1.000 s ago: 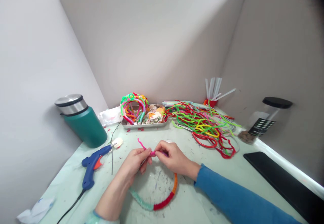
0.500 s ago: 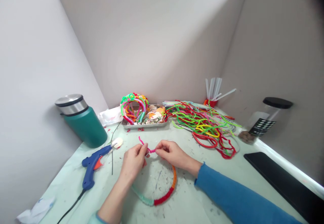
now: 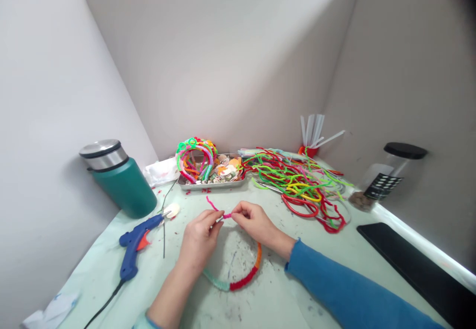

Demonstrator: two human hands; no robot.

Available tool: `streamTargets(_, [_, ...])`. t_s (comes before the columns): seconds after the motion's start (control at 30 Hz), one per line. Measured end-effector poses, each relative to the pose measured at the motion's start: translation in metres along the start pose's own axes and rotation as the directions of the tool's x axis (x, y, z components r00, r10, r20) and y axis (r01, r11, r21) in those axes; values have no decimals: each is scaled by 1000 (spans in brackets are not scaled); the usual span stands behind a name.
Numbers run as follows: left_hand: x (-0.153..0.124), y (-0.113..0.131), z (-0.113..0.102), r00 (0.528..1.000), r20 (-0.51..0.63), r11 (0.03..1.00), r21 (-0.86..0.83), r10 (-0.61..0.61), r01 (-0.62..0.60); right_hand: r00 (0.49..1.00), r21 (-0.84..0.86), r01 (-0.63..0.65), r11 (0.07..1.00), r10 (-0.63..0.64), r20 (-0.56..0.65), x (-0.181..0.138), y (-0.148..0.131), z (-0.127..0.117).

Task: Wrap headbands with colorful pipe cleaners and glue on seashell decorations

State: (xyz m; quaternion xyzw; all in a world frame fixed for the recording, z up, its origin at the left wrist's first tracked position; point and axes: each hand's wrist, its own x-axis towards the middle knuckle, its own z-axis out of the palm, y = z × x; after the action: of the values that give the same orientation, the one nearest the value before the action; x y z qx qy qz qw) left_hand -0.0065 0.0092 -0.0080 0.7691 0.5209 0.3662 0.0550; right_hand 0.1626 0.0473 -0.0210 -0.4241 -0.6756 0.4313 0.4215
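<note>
A headband wrapped in mint, red and orange fuzzy lengths curves below both hands, its far side partly hidden behind them. My left hand is closed, thumb and fingers pinching a thin bare part of the headband together with a pink pipe cleaner. One loose end of that pipe cleaner sticks up beyond the left fingertips. To the right, my right hand pinches the pipe cleaner's other stretch, close to the left fingertips. The band's orange part runs up under the right hand.
A blue glue gun lies left, near a green bottle. Behind stands a metal tray with finished headbands. Right of it are heaped pipe cleaners, red-handled scissors, a jar and a black slab.
Both hands have shifted slightly up and right, carrying the headband with them. The pink pipe cleaner's stretch between the fingertips looks shorter, and the left hand has turned a little.
</note>
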Motion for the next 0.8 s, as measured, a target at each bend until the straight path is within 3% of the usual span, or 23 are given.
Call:
streamTargets(0.3, [2, 6, -2, 998, 45, 998, 46, -42, 40, 999, 69, 45, 997, -46, 13, -4, -5, -1])
streamTargets(0.47, [3, 10, -6, 995, 55, 995, -58, -78, 81, 998, 103, 53, 993, -55, 14, -5, -7, -1])
streamTargets(0.63, [5, 14, -10, 947, 165, 930, -202, -276, 306, 996, 120, 76, 990, -80, 31, -4, -9, -1])
streamTargets(0.8, [9, 16, -9, 855, 278, 751, -411, -437, 517, 996, 113, 80, 990, -85, 36, -4, -8, -1])
